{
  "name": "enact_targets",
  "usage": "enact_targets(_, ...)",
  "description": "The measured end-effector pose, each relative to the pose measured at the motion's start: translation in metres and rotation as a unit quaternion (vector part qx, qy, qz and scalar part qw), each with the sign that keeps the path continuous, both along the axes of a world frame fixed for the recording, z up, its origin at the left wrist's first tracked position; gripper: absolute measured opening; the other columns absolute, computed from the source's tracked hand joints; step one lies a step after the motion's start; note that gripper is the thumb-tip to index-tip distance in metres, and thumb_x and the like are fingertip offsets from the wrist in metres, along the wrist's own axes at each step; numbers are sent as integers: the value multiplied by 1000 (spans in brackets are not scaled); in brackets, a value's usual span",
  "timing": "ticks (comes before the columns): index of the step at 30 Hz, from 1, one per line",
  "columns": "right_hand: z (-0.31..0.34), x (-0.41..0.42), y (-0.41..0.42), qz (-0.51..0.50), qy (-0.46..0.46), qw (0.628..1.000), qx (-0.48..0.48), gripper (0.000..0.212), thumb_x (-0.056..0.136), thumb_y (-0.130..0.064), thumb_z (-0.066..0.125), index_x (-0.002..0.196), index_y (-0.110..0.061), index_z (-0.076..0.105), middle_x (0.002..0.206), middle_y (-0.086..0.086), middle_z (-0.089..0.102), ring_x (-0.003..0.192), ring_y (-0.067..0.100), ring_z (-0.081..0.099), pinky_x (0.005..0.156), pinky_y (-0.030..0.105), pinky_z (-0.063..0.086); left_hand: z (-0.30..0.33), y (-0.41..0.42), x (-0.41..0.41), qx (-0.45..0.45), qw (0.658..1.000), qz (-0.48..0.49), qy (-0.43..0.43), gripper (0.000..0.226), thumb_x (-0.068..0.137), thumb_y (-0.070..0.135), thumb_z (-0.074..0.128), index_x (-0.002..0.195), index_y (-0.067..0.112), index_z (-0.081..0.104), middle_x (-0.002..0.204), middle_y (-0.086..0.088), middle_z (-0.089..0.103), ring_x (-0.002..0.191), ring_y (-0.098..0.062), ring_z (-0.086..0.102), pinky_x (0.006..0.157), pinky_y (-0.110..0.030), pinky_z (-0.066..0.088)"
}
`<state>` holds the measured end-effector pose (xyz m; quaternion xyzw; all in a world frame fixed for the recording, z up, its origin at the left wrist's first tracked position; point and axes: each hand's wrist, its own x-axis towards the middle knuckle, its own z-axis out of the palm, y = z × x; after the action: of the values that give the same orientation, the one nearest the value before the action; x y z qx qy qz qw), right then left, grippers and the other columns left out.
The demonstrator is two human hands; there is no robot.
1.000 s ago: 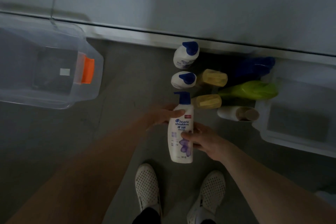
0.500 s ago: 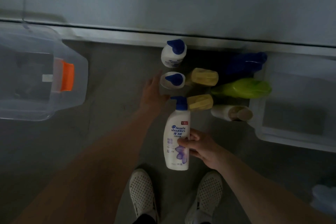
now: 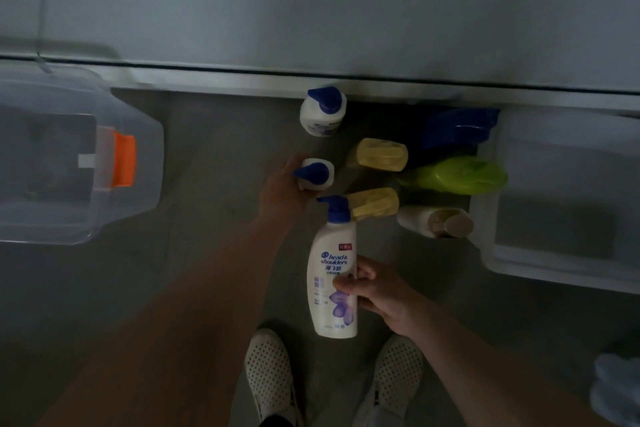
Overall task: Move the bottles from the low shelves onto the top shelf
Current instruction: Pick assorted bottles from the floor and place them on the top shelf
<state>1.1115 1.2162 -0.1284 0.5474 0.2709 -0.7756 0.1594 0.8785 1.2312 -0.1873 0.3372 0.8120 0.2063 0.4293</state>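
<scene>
A white pump bottle with a blue cap carries the blue brand name "head & shoulders" on its front. Chinese characters sit beneath the name, and a small red tag above; both are too small to read.

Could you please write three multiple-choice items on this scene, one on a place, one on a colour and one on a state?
1. Where is the left hand?
A. on the small white bottle
B. on the green bottle
C. inside the clear bin

2. What colour is the bin's latch?
A. green
B. orange
C. purple

3. What is the right hand doing?
A. hanging idle
B. touching a shoe
C. holding the shampoo bottle

Answers: 1 A, the fingers wrap its side. 2 B, it shows bright orange. 3 C, thumb and fingers clasp it.
</scene>
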Motion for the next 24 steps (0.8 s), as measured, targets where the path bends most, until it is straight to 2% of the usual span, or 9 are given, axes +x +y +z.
enact_targets(3,13,-2,0,14,2,1000,5,42,82,-15,80,122,-17,67,113,4,77,108,23,73,105,53,50,7,-29,-3,-33,999,-19,6,67,74,25,84,132,20,52,128,-2,60,116,-21,57,102,-47,46)
enact_targets(6,34,-3,1,31,2,999,13,39,83,-14,78,121,-15,67,109,7,77,104,25,74,103,52,51,38,-58,-12,-32,999,22,-31,66,67,36,85,122,16,56,121,-1,64,111,-22,60,95,-40,48)
enact_targets(8,51,-5,2,35,-8,999,20,41,82,-14,80,121,-17,68,108,6,78,102,24,75,104,53,51,63,-74,-22,-32,998,29,-55,59,69,21,89,118,12,57,113,1,62,106,-20,59,85,-26,44)
enact_targets(10,71,-7,4,40,-12,999,29,43,80,-15,81,121,-19,68,109,3,78,104,23,74,105,55,50,92,-87,-30,-43,996,18,-77,59,71,8,88,121,7,57,114,0,61,109,-19,57,82,-21,40)
enact_targets(14,128,-14,9,43,-11,997,57,41,79,-17,82,118,-22,69,107,1,79,103,22,74,106,55,48,158,-99,-38,-58,986,46,-146,73,55,22,96,118,24,58,112,9,65,106,-10,60,91,-24,45)
enact_targets(16,160,-18,13,40,-1,997,71,40,79,-16,82,117,-22,69,106,1,79,103,23,74,106,55,48,195,-98,-37,-63,978,56,-190,75,62,9,93,124,25,54,111,12,64,102,-5,60,86,-19,47)
enact_targets(18,195,-23,19,42,8,995,90,41,80,-16,81,118,-21,68,107,2,78,105,23,74,106,55,48,233,-93,-35,-50,975,49,-210,76,71,-3,85,134,20,50,115,7,64,104,-6,59,90,-26,47)
enact_targets(21,250,-28,28,34,17,993,115,40,81,-14,79,119,-20,68,108,3,78,107,25,72,106,56,48,294,-85,-35,-29,976,49,-212,72,76,0,82,139,15,49,121,3,64,113,-13,59,84,-23,45)
enact_targets(24,305,-29,39,14,24,989,147,43,79,-15,82,119,-21,68,111,3,77,108,26,72,103,56,51,359,-73,-36,-13,968,76,-238,53,84,6,77,130,14,52,103,7,65,97,-6,62,71,-17,46)
